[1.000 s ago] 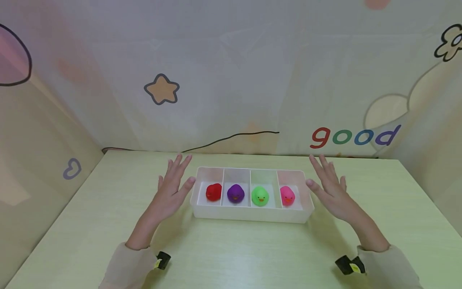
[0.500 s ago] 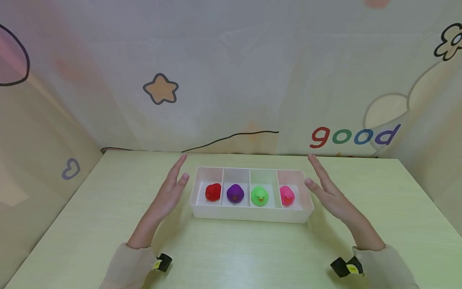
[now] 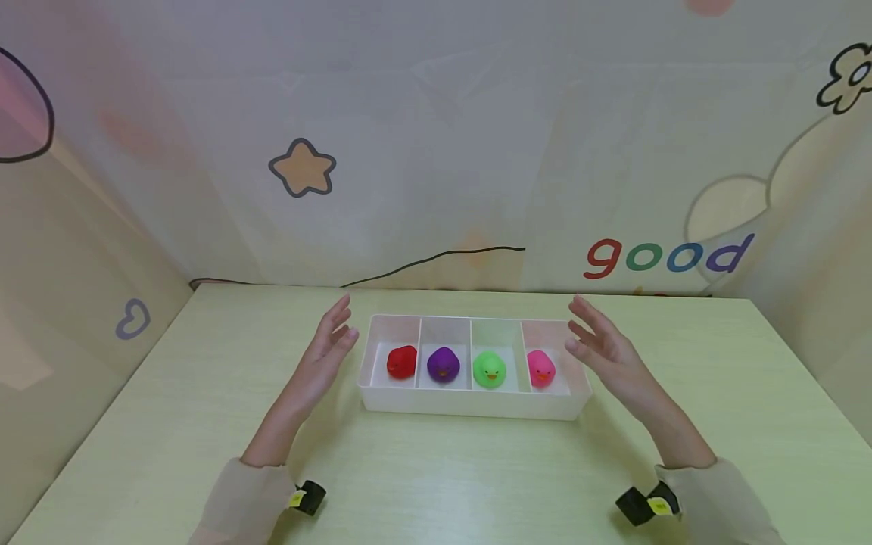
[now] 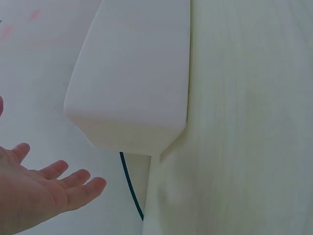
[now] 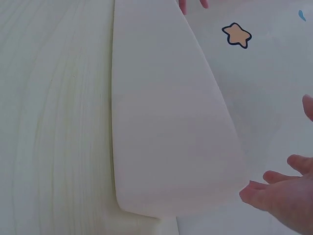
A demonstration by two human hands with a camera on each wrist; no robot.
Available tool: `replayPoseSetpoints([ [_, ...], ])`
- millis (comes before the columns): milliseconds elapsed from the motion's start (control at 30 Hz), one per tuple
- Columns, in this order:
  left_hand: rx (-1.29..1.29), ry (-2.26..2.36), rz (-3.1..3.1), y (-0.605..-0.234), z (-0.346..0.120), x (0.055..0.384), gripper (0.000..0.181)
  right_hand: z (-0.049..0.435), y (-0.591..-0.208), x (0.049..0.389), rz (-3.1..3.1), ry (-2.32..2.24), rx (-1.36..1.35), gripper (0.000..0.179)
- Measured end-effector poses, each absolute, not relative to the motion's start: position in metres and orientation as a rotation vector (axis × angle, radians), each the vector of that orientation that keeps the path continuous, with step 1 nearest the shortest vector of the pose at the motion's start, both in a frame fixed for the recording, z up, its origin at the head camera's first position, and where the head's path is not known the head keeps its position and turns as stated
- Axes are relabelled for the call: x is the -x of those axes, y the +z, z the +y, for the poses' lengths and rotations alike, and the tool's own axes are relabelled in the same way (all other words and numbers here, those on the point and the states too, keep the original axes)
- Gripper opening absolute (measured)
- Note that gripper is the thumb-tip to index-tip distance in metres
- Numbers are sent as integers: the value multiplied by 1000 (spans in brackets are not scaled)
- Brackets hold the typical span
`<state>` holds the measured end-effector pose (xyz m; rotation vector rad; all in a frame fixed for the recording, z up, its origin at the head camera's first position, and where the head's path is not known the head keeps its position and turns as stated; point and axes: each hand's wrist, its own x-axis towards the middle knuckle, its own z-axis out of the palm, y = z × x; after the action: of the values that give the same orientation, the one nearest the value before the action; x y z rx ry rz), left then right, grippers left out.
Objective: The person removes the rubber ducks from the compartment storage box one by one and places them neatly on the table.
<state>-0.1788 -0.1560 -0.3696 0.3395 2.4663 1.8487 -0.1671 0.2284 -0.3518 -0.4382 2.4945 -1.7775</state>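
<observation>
Surface (image 3: 436,484) pale yellow-green, faint wood grain in the wrist views, running back to a light printed cloth backdrop (image 3: 436,151) that also closes in both sides; prints on the cloth: orange star (image 3: 303,167) left of centre, multicoloured "good" lettering (image 3: 671,261) low at right, outlined flower (image 3: 845,78) at the right edge, violet heart (image 3: 132,319) low at left; black wavy line (image 3: 436,255) just above the back edge; soft shadows under both forearms.

White four-compartment box (image 3: 470,405) sits toward the back of the surface, long side facing the person; one duck per compartment, left to right: red duck (image 3: 402,362), purple duck (image 3: 443,365), green duck (image 3: 490,369), pink duck (image 3: 541,369); red and pink lean toward the inner dividers.

Left hand (image 3: 323,359) released, fingers relaxed, beside the box's left end, apart from it; right hand (image 3: 606,359) also released, loosely bent fingers by the right end, contact with the box cannot be told; beige sleeves (image 3: 245,496), black wrist units (image 3: 312,498) on both arms.
</observation>
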Motion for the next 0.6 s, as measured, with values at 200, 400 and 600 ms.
replayPoseSetpoints([
  [200, -285, 1877, 2400, -373, -155, 182, 62, 225, -355, 167, 2503, -1755, 393, 64],
  [400, -231, 1885, 2314, -377, -154, 187, 66, 224, -355, 168, 2529, -1637, 324, 62],
  [600, -158, 1813, 2285, -381, -153, 190, 64, 219, -353, 173, 2562, -1466, 305, 56],
])
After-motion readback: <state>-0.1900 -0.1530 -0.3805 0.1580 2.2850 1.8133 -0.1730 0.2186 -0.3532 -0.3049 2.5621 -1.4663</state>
